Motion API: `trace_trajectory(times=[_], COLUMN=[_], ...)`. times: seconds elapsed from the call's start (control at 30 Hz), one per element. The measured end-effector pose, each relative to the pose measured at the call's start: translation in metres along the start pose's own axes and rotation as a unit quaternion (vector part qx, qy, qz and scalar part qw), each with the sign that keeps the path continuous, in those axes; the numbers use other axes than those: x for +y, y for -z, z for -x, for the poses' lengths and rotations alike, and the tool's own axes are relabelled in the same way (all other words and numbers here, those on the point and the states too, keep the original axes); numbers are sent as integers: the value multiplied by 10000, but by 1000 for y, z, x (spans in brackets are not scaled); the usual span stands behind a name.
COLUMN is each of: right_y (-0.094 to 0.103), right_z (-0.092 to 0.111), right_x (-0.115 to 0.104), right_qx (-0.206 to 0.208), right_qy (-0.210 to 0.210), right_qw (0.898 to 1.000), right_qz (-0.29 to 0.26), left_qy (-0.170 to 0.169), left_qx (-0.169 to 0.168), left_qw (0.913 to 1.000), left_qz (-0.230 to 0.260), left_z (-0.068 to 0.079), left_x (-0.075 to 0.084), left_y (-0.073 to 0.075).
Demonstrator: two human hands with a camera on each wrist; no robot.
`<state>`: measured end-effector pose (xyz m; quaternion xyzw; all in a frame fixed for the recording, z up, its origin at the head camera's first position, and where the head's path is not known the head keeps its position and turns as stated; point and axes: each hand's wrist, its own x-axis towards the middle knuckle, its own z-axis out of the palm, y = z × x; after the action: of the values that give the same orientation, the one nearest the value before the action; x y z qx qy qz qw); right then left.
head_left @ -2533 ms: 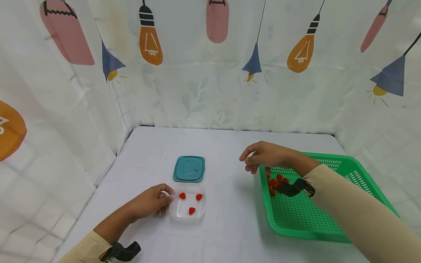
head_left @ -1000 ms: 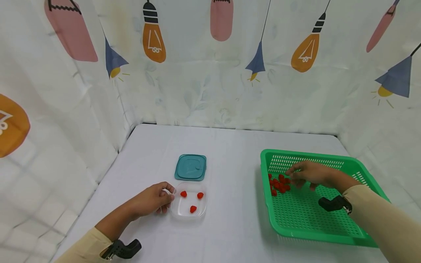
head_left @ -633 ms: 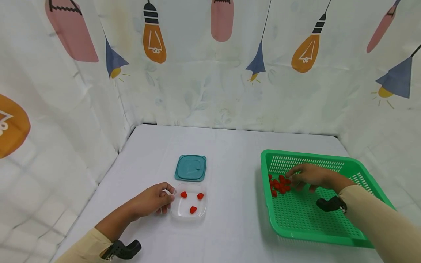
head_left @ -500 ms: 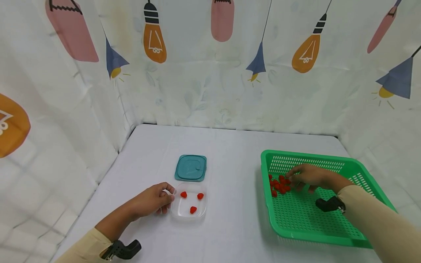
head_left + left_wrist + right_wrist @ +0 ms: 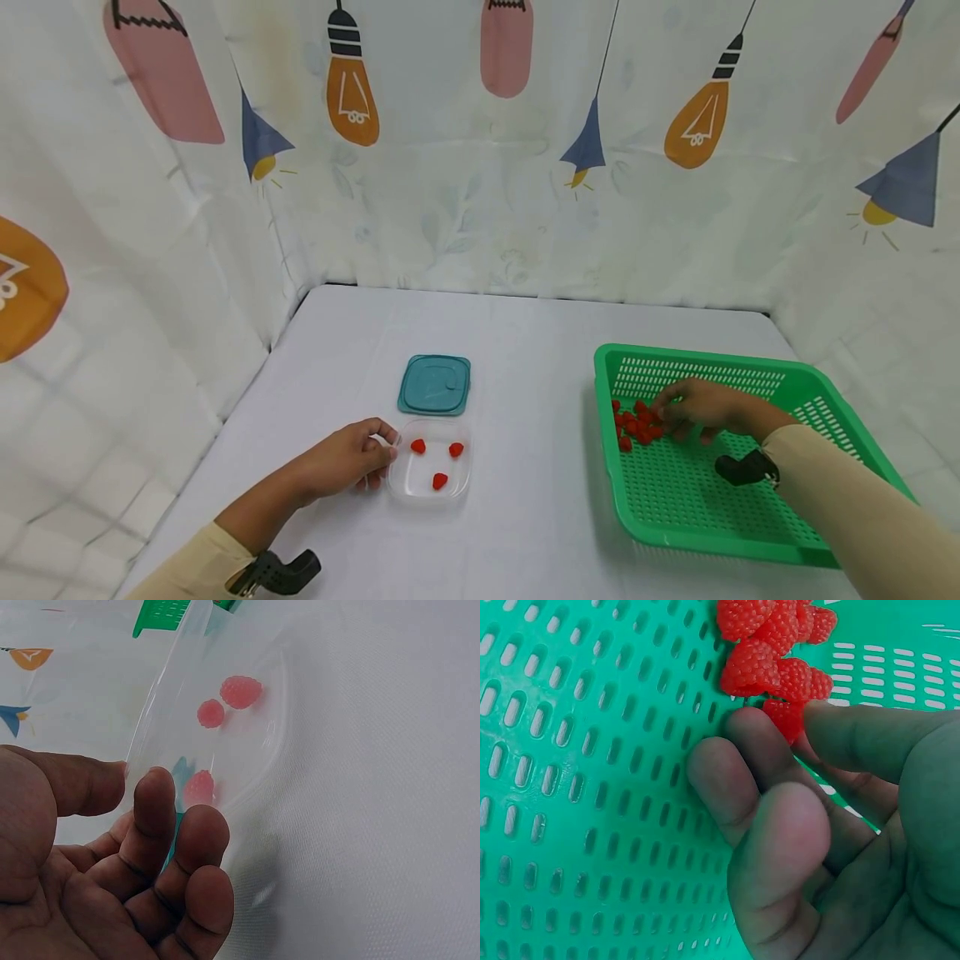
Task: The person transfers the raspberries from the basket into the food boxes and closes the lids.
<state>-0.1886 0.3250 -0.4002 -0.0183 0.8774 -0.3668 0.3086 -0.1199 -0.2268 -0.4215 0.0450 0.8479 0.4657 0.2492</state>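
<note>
My left hand [image 5: 341,462] pinches the near-left rim of a clear plastic container [image 5: 408,490] between thumb and fingers. Inside it lie 3 red raspberries, one of them a raspberry [image 5: 241,691] close to the far wall in the left wrist view. Over in the green basket [image 5: 750,546], my right hand [image 5: 705,407] reaches down at a heap of raspberries [image 5: 637,423]. The right wrist view has its thumb and forefinger pinching a raspberry [image 5: 782,718] at the heap's edge. Its other fingers curl loosely above the slotted floor.
A teal square lid [image 5: 433,385] lies flat just behind the container. White cloth covers the table [image 5: 525,500], and a printed curtain [image 5: 480,217] encloses it at the back and sides. The basket's raised walls surround my right hand.
My right hand has moved from above the table by the basket's left rim into the basket, down to the raspberries. The left hand and container have stayed in place.
</note>
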Motion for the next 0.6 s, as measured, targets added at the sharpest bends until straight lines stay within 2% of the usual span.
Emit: trace_trajectory(times=[0.2, 0.37, 0.6], right_y=[1, 5, 13], right_z=[0, 0, 6], right_x=[1, -2, -21], right_qx=[27, 56, 48], right_qy=[66, 288, 445], right_qw=[9999, 9993, 9989], right_qz=[77, 231, 143], left_qy=[-37, -14, -51], left_qx=[-5, 26, -1], left_qw=[10000, 10000, 10000], left_qz=[-1, -28, -17], left_z=[0, -1, 0], left_x=[-1, 0, 1], left_y=[0, 0, 0])
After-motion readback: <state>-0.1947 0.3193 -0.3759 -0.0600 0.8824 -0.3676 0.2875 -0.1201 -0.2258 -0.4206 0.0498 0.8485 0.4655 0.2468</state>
